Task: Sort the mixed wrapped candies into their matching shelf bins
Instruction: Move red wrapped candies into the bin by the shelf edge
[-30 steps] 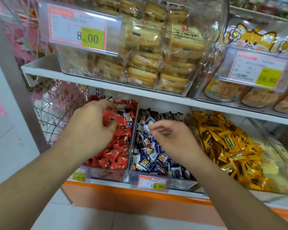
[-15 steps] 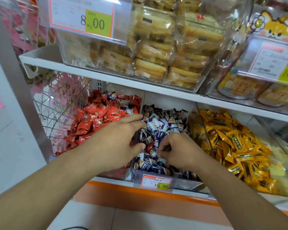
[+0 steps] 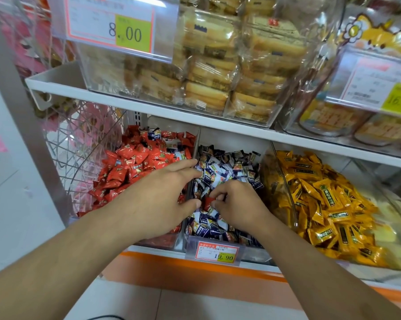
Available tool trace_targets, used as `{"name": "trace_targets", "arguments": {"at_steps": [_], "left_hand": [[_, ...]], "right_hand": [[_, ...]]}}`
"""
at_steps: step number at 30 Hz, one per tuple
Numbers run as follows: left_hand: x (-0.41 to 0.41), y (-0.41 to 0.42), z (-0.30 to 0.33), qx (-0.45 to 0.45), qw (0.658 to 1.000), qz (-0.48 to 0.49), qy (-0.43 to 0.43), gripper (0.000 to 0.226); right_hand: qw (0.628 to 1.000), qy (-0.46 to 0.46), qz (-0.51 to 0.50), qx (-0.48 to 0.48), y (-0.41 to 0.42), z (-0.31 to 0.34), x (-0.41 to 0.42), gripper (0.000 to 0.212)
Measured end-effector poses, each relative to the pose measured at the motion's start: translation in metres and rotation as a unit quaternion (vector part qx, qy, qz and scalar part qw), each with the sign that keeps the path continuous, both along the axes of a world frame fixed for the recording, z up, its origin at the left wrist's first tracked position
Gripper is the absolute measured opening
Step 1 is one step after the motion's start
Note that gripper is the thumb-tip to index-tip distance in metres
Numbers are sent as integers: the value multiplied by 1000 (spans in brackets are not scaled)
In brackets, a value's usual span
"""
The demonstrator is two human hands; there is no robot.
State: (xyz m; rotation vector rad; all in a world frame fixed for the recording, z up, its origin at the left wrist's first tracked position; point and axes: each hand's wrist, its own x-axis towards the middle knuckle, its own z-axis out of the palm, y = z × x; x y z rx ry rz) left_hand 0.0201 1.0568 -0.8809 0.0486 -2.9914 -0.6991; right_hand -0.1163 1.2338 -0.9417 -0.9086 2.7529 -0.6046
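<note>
Red candy (image 3: 207, 202) pinched by right hand (image 3: 238, 205), mostly hidden | left hand (image 3: 159, 195) fingers straight, empty

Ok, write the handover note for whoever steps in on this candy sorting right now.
Right hand: pinches a red candy found in the blue bin.
Left hand: open, holding nothing, fingers reaching across the divider into the blue bin.
Done: that stray is caught.
Left: drop it in the red bin; pull the blue candies off the back of the red pile. Yellow bin looks sorted.
</note>
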Motion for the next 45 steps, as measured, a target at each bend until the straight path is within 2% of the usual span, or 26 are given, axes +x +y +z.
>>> {"name": "trace_targets", "arguments": {"at_steps": [3,9,13,15,17,19,21,23,25,26,28,31,35,42,45], "left_hand": [[0,0,0,2,1000,0,-2,67],[-1,0,0,2,1000,-3,15,63],[0,0,4,8,998,10,59,49],[0,3,11,21,996,25,84,47],[1,6,19,53,993,36,95,45],[2,7,24,100,987,45,115,27],[3,3,26,106,981,77,143,10],[5,-5,25,74,977,126,153,12],[6,-13,21,14,980,146,136,35],[7,-14,20,-3,983,135,124,47],[8,-11,18,-11,991,83,102,57],[5,-2,11,-13,998,20,56,61],[1,-3,2,-16,1000,-10,16,63],[-1,-9,-1,-24,1000,-14,7,59],[0,-9,-2,-19,1000,-15,9,58]], "right_hand": [[999,-13,-29,-28,1,1,3,9],[997,-19,-50,-53,7,18,5,24],[987,-34,-81,-134,12,48,10,18],[972,-80,-64,-210,12,66,19,13],[938,-156,-33,-308,9,82,33,9],[909,-205,-10,-363,5,91,42,8],[906,-206,-12,-370,4,90,42,9],[935,-144,-29,-323,7,78,32,12],[974,-72,-17,-215,10,61,23,15],[985,-64,3,-161,10,52,21,17],[993,-73,63,-63,9,36,20,28],[990,-54,132,22,3,15,17,37],[991,8,113,75,6,17,10,34],[989,-2,76,127,19,34,3,17],[985,66,49,151,18,33,4,12]]}}
